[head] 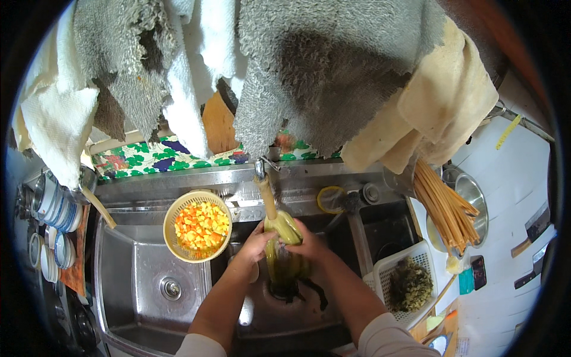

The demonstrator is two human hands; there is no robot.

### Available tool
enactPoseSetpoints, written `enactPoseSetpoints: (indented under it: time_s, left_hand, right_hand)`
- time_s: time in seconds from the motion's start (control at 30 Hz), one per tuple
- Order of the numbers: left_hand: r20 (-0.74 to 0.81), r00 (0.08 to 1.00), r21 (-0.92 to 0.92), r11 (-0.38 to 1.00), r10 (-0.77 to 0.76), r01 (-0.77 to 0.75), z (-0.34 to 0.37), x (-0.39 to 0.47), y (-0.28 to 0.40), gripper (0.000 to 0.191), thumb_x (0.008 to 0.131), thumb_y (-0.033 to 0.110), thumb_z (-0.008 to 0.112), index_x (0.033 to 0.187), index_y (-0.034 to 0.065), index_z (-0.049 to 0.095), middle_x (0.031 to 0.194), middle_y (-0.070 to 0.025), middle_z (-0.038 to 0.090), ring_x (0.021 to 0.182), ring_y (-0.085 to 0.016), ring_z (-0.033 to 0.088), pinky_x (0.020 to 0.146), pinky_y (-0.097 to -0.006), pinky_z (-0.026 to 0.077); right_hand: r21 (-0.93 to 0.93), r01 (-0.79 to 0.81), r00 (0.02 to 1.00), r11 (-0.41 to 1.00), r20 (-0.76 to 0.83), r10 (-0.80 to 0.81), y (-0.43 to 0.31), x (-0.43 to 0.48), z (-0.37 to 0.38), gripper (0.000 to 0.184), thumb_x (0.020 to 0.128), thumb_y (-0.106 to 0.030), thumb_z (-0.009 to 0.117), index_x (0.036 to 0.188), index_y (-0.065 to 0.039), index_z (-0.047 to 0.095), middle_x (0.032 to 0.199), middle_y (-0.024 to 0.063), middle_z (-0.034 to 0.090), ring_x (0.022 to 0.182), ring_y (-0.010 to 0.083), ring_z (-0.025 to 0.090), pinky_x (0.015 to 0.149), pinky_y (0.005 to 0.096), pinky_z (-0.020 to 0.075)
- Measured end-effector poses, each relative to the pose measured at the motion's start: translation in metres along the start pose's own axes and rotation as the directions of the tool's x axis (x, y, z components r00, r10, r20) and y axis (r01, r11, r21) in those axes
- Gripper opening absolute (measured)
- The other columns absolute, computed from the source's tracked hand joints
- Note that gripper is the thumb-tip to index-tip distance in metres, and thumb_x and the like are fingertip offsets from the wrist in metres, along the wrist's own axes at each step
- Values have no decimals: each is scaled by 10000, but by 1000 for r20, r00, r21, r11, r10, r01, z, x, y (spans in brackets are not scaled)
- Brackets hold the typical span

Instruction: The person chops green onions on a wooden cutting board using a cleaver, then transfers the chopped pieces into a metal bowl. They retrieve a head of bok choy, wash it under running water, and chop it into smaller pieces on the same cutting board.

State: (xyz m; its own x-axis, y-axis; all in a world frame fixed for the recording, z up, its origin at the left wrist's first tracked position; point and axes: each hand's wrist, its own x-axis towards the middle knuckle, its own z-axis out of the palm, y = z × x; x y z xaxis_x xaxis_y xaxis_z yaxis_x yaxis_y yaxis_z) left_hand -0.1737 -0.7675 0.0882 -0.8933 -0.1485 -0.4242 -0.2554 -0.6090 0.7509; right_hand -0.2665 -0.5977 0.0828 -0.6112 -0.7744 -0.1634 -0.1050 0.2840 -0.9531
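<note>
Under the tap (260, 169), with its beige hose (267, 196), a bunch of yellow-green leafy vegetable (282, 250) hangs over the dark sink basin (254, 308). It looks like pickled mustard greens. My left hand (256, 244) holds it from the left, thumb across its upper part. Around its right side close the fingers of my right hand (305, 242). The hose's end meets the top of the bunch. Dark leafy strips (316, 292) trail at the lower end, by the drain. Whether water is running cannot be told.
A yellow colander (167, 225) of diced orange and yellow vegetables straddles the left basin (151, 263). At right stand a white basket (415, 321) with chopped greens, bundled chopsticks (446, 209) and knives (537, 221). Towels (334, 76) hang above; bowls (64, 250) are stacked left.
</note>
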Motion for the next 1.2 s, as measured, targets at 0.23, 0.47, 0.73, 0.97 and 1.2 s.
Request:
enactPoseSetpoints:
  time_s: [0.23, 0.47, 0.73, 0.97, 1.2]
  left_hand:
    - [-23, 979, -166, 967, -202, 195, -12, -1, 9, 598, 937, 520, 447, 1357, 95, 404, 1260, -98, 537, 1148, -240, 520, 951, -374, 427]
    - [96, 995, -393, 919, 23, 17, 4, -5, -34, 530, 903, 438, 537, 1272, 62, 480, 1167, -136, 581, 1065, -282, 566, 935, -442, 446]
    - [-79, 996, -541, 838, 32, -70, 15, -37, -47, 375, 902, 279, 521, 1175, 23, 531, 1076, -135, 615, 990, -290, 597, 886, -435, 476]
    - [43, 975, -411, 893, 217, -180, 24, -130, -23, 526, 876, 395, 496, 1283, 65, 447, 1223, -146, 538, 1143, -302, 504, 994, -459, 387]
    - [-229, 895, -300, 847, 382, -438, 83, -183, 39, 588, 859, 446, 576, 1257, 36, 437, 1109, -152, 561, 978, -280, 566, 881, -416, 485]
  right_hand:
    - [222, -41, 995, 974, 93, 20, -6, 4, -15, 711, 783, -113, 654, 1410, -28, 329, 1231, 90, 545, 1110, 150, 507, 947, 295, 397]
    - [-318, -395, 908, 862, 5, 418, -70, 12, 10, 744, 802, -354, 696, 1381, -26, 362, 1439, 185, 324, 1299, 280, 383, 1039, 372, 343]
    - [-809, 267, 683, 523, -224, -695, -268, 31, -12, 480, 779, -419, 680, 1010, -9, 585, 786, 127, 645, 729, 311, 647, 607, 414, 517]
    - [-936, 113, 944, 335, -4, -329, -296, 27, 33, 543, 776, -496, 650, 1062, -35, 655, 895, 89, 683, 794, 212, 670, 657, 336, 514]
    - [115, 396, 896, 911, 170, -411, -170, -113, 42, 1030, 744, -318, 763, 1423, 68, 92, 1378, 285, 345, 1283, 338, 386, 1053, 355, 323]
